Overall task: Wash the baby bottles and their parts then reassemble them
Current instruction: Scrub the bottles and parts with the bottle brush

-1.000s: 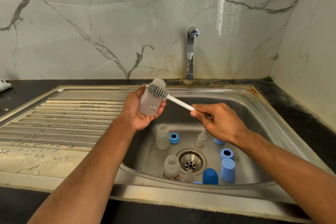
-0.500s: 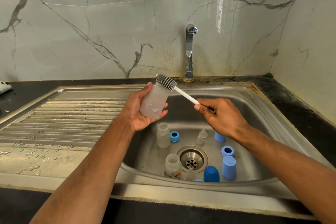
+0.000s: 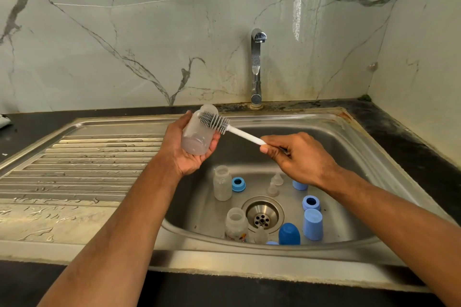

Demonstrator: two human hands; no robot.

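Bottle [image 3: 197,132] clasped in left hand [image 3: 185,149]; right hand [image 3: 296,157] fingers clamped on brush [image 3: 224,126] above sink [image 3: 349,147].

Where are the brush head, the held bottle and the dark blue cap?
brush head [image 3: 214,122], head view, middle of the grey bristles.
held bottle [image 3: 193,142], head view, lower body, in the left hand.
dark blue cap [image 3: 289,234], head view, its domed side.
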